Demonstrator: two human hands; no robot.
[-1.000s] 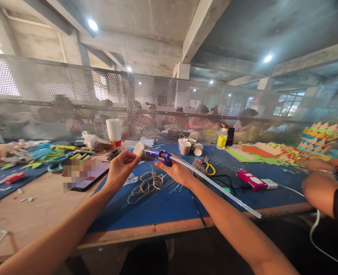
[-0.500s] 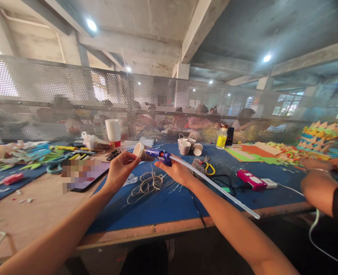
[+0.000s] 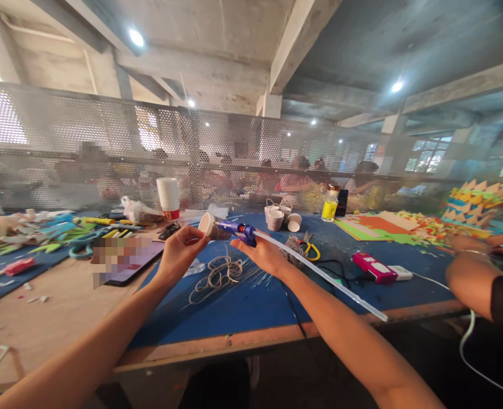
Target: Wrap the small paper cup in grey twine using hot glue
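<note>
My left hand [image 3: 183,249] pinches a small paper cup [image 3: 208,225], tilted with its mouth toward me and to the left. My right hand [image 3: 260,250] is wrapped round a blue glue gun [image 3: 247,232], its nozzle end at the cup's side; whether it touches cannot be made out. A long clear glue stick [image 3: 323,275] runs out of the gun's back over my right forearm. Below the hands lies a loose coil of string [image 3: 219,277] on the blue mat [image 3: 192,321]. Beyond them stand several small cups [image 3: 274,218], one lying on its side.
Left are a phone [image 3: 138,267], scissors [image 3: 83,243] and a stack of paper cups [image 3: 168,196]. Yellow-handled scissors [image 3: 313,251], a yellow-labelled bottle [image 3: 330,205] and a pink power bank [image 3: 374,268] lie right. A co-worker's arm [image 3: 468,278] rests far right. A perforated screen [image 3: 234,142] stands behind.
The back end of the glue stick has risen slightly. My hands, the cup and the glue gun stay almost in place.
</note>
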